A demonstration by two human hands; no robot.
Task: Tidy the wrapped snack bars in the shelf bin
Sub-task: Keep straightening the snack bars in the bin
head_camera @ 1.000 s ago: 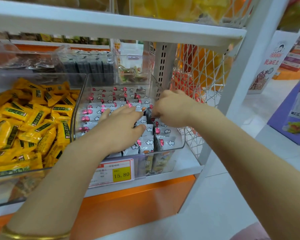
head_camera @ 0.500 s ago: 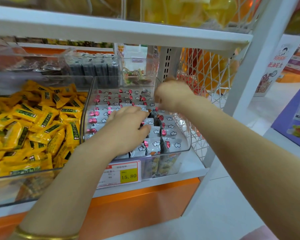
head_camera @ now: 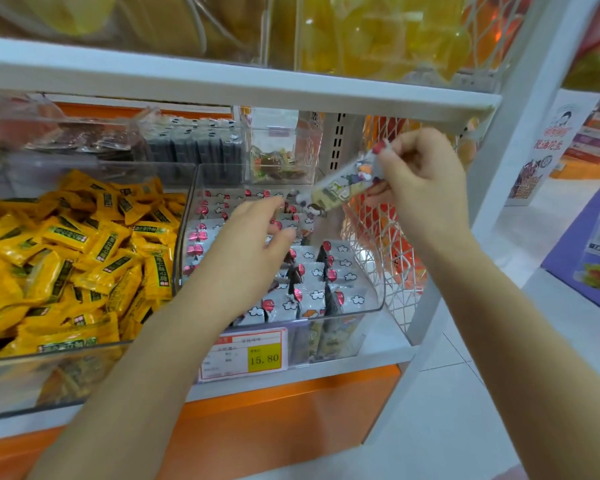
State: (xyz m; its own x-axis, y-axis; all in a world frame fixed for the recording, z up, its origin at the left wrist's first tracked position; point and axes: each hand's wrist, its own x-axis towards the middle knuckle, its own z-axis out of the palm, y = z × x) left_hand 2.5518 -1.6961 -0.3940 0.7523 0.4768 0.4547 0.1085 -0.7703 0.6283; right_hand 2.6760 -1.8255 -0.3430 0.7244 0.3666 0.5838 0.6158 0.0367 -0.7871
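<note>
A clear plastic bin (head_camera: 374,292) on the shelf holds rows of white wrapped snack bars (head_camera: 340,275) printed with clouds and red marks. My left hand (head_camera: 246,251) lies flat on the bars in the middle of the bin, fingers straight and pointing toward the back. My right hand (head_camera: 426,181) is raised above the bin's right rear corner and pinches one wrapped bar (head_camera: 343,187) by its end. That bar hangs tilted, its lower end over the back rows. The bars under my left palm are hidden.
A neighbouring bin (head_camera: 49,362) on the left is heaped with yellow wrapped snacks (head_camera: 70,251). Dark packets (head_camera: 201,150) and a small clear box (head_camera: 281,150) stand behind. The upper shelf edge (head_camera: 291,88) hangs close above. White wire mesh (head_camera: 385,244) closes the right side. A price label (head_camera: 246,355) fronts the bin.
My right hand has lifted out of the bin, up and to the right, with one bar pinched in it. My left hand has slid a little toward the back of the bin.
</note>
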